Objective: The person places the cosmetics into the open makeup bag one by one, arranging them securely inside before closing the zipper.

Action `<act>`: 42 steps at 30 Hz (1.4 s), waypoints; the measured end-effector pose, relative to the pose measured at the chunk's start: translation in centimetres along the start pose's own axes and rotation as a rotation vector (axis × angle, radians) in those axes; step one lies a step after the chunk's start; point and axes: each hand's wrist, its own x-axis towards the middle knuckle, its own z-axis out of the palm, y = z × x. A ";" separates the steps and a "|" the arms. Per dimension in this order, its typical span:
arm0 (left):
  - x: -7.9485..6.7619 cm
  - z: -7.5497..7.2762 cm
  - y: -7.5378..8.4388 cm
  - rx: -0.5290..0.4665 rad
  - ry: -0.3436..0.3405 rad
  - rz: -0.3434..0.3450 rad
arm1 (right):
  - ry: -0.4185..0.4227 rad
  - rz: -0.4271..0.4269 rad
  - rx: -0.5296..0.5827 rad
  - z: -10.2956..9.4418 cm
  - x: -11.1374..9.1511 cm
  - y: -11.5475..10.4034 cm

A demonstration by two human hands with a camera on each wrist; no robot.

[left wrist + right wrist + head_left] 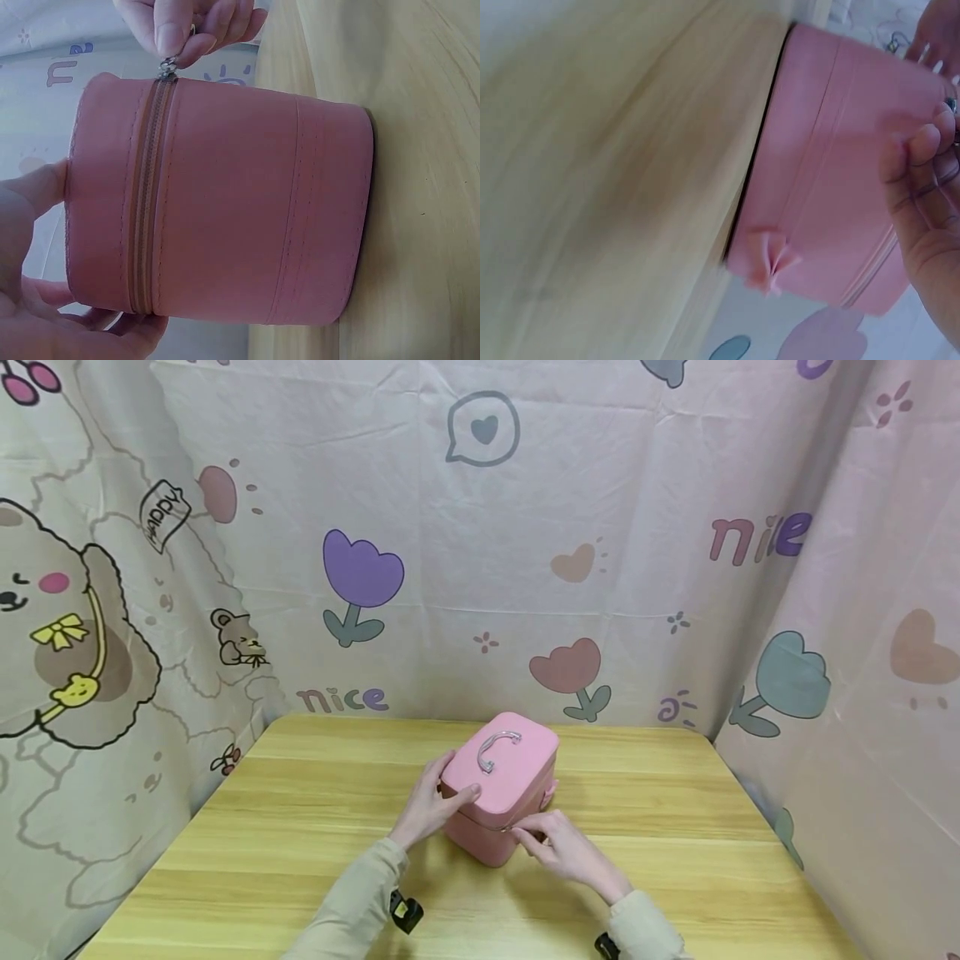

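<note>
A pink cosmetic case point(517, 781) stands upright on the table, its lid on and a silvery carry handle point(482, 755) on top. My left hand point(433, 802) grips the lid at the left, thumb over the top edge and fingers curled at the side. At the near right corner, my right hand point(558, 850) pinches the metal zipper pull point(166, 70) between thumb and forefinger. The zipper point(148, 202) runs below the lid, and its teeth look joined along the face in the left wrist view. A pink bow point(768, 260) decorates the case's side, low down.
The light wooden table point(300, 827) extends around the case on all sides. Behind it and at both sides hangs a printed curtain point(465, 552) with tulips and cartoon bears. A black wrist camera point(406, 912) sits under the left sleeve.
</note>
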 end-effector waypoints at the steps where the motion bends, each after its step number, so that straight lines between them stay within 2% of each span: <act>1: 0.0 0.0 0.0 0.000 -0.002 -0.002 | 0.009 0.013 0.006 -0.2 -0.1 0.2; 7: 0.2 -0.1 -0.2 -0.014 -0.019 -0.011 | 0.026 0.075 0.051 -0.8 -0.4 1.0; 14: 0.8 -0.6 -0.8 -0.169 -0.084 -0.050 | 0.024 0.057 0.073 -0.4 -0.2 0.9; 20: 1.4 -1.5 -1.2 -0.223 -0.119 -0.087 | 0.020 0.028 0.058 0.1 0.2 0.3; 23: 1.2 -1.4 -1.0 -0.197 -0.085 -0.092 | 0.027 0.016 0.046 0.4 0.4 0.2; 30: -0.4 0.5 0.5 -0.029 0.103 -0.075 | 0.038 0.021 0.034 0.5 0.4 0.2; 35: -1.3 1.5 1.0 0.087 0.131 -0.117 | 0.032 0.013 0.026 0.5 0.4 0.2; 39: -1.4 1.7 1.1 0.081 0.141 -0.144 | 0.022 0.017 0.037 0.6 0.4 0.2; 42: -1.2 1.5 1.0 0.064 0.150 -0.140 | 0.019 0.023 0.054 0.8 0.4 0.1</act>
